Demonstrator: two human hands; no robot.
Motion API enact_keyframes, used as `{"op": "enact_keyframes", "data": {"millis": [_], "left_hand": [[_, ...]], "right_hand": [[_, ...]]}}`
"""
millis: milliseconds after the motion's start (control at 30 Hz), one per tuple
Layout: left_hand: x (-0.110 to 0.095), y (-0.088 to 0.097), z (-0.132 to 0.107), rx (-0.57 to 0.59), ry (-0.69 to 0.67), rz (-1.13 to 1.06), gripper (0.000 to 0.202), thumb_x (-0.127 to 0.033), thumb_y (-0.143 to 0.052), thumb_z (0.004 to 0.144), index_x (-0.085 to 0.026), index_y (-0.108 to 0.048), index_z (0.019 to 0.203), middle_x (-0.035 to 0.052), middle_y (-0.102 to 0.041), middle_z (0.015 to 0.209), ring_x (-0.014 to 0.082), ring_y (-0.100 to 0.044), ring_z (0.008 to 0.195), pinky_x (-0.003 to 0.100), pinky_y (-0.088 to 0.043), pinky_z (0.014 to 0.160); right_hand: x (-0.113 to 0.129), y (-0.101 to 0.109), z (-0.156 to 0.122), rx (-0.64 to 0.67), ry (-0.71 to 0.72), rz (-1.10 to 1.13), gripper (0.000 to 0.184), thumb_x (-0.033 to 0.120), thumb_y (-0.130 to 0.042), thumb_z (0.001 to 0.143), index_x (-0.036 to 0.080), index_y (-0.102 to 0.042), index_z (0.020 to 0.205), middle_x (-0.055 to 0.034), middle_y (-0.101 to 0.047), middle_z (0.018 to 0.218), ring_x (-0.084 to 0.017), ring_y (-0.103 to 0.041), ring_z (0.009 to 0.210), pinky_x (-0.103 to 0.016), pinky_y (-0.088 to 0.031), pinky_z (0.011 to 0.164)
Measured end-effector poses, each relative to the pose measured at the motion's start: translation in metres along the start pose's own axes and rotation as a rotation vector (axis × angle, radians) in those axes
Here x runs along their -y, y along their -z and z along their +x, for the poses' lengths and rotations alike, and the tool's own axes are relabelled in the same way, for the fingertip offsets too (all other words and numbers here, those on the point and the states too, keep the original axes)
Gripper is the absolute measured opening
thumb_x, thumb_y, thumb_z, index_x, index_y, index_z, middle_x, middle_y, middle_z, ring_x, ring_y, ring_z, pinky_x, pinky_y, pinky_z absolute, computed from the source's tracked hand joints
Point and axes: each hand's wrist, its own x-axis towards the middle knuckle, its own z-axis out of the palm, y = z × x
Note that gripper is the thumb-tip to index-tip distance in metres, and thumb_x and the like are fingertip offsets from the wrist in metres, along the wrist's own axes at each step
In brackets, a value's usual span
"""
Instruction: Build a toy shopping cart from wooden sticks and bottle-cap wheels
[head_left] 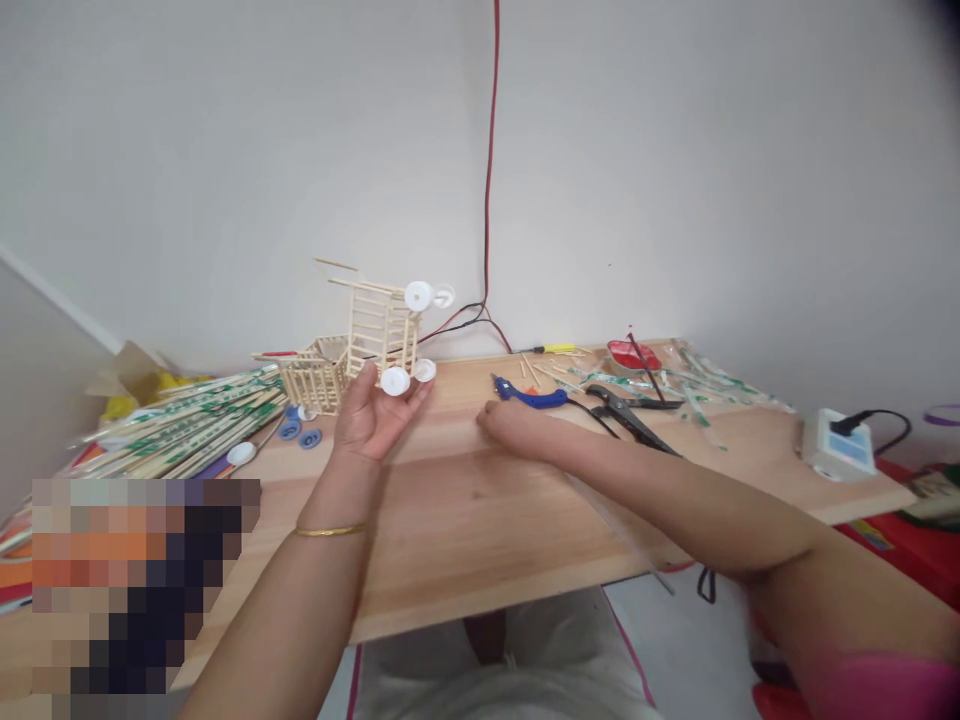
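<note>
My left hand (381,418) holds up a small cart made of thin wooden sticks (369,325), tilted so that its white wheels (395,381) face right. My right hand (510,424) is low at the tabletop with curled fingers, right against the near side of a blue glue gun (529,397). What those fingers grip, if anything, is hidden. A clear thin rod (626,540) runs out from under the right forearm. Behind the left hand stands a basket-like stick frame (311,382).
Bundles of wrapped sticks (202,420) and blue wheels (309,438) lie at left. Black pliers (628,415), a red dish (634,354), a yellow-handled knife (555,349) and loose sticks lie at right. A power socket (838,445) sits near the wooden table's (480,540) right edge.
</note>
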Motion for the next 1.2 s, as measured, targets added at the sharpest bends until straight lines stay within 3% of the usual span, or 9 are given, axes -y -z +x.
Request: {"op": "enact_keyframes", "data": {"millis": [200,400,500,600,733,867,1033,1200], "left_hand": [[0.002,0.000,-0.001,-0.009,0.006,-0.010,0.026,-0.030,-0.067,0.078,-0.018,-0.063,0.101,0.0061,-0.072,0.096,0.0251,-0.065,0.101,0.050,-0.046,0.098],[0.005,-0.002,-0.002,-0.018,0.023,-0.014,0.023,-0.029,-0.065,0.081,-0.018,-0.063,0.100,0.0056,-0.072,0.096,0.0238,-0.065,0.099,0.050,-0.047,0.097],[0.006,-0.004,-0.003,-0.017,0.028,-0.010,0.022,-0.029,-0.065,0.081,-0.019,-0.063,0.100,0.0049,-0.072,0.096,0.0237,-0.065,0.099,0.049,-0.048,0.096],[0.008,-0.004,-0.003,-0.016,0.031,0.006,0.023,-0.029,-0.065,0.080,-0.019,-0.063,0.100,0.0054,-0.071,0.097,0.0242,-0.065,0.101,0.049,-0.048,0.096],[0.007,-0.004,-0.004,-0.027,0.036,0.018,0.023,-0.029,-0.065,0.080,-0.018,-0.063,0.100,0.0064,-0.071,0.098,0.0242,-0.064,0.102,0.049,-0.046,0.098],[0.006,-0.003,-0.003,-0.034,0.039,-0.005,0.023,-0.028,-0.064,0.081,-0.018,-0.062,0.102,0.0059,-0.072,0.097,0.0233,-0.065,0.100,0.050,-0.045,0.099],[0.005,-0.003,-0.002,-0.039,0.041,-0.025,0.025,-0.028,-0.065,0.080,-0.020,-0.062,0.103,0.0046,-0.072,0.097,0.0231,-0.065,0.100,0.050,-0.045,0.099],[0.006,-0.005,-0.004,-0.044,0.039,-0.028,0.028,-0.030,-0.068,0.078,-0.019,-0.062,0.104,0.0061,-0.072,0.098,0.0240,-0.065,0.101,0.049,-0.047,0.097]], "right_hand": [[0.006,-0.010,-0.048,0.018,0.085,-0.019,0.023,0.002,-0.048,0.080,0.010,-0.062,0.096,-0.0136,-0.066,0.092,-0.024,-0.065,0.085,-0.031,-0.046,0.068],[0.020,-0.024,-0.078,0.042,0.122,0.002,0.020,0.007,-0.050,0.080,0.011,-0.060,0.097,-0.0125,-0.067,0.086,-0.024,-0.065,0.078,-0.030,-0.044,0.063],[0.027,-0.023,-0.073,0.024,0.054,0.118,0.017,0.012,-0.050,0.083,0.012,-0.061,0.096,-0.0128,-0.067,0.088,-0.024,-0.066,0.079,-0.030,-0.045,0.064],[0.034,-0.015,-0.049,-0.039,-0.020,0.163,0.019,0.015,-0.048,0.086,0.010,-0.060,0.101,-0.0162,-0.067,0.093,-0.026,-0.067,0.083,-0.032,-0.046,0.066],[0.049,-0.001,-0.009,-0.090,0.042,0.188,0.021,0.019,-0.055,0.084,0.009,-0.059,0.102,-0.0171,-0.067,0.094,-0.026,-0.067,0.086,-0.032,-0.049,0.069],[0.070,0.004,0.009,-0.149,0.121,0.195,0.021,0.013,-0.043,0.089,0.008,-0.059,0.101,-0.0174,-0.068,0.092,-0.026,-0.066,0.086,-0.034,-0.049,0.069],[0.073,-0.001,-0.003,-0.156,0.223,0.200,0.020,0.011,-0.043,0.087,0.011,-0.060,0.097,-0.0140,-0.068,0.089,-0.025,-0.066,0.082,-0.032,-0.047,0.066],[0.064,-0.008,-0.054,-0.074,0.300,0.264,0.021,0.022,-0.044,0.091,0.012,-0.063,0.094,-0.0124,-0.067,0.088,-0.023,-0.065,0.080,-0.031,-0.043,0.064]]}}
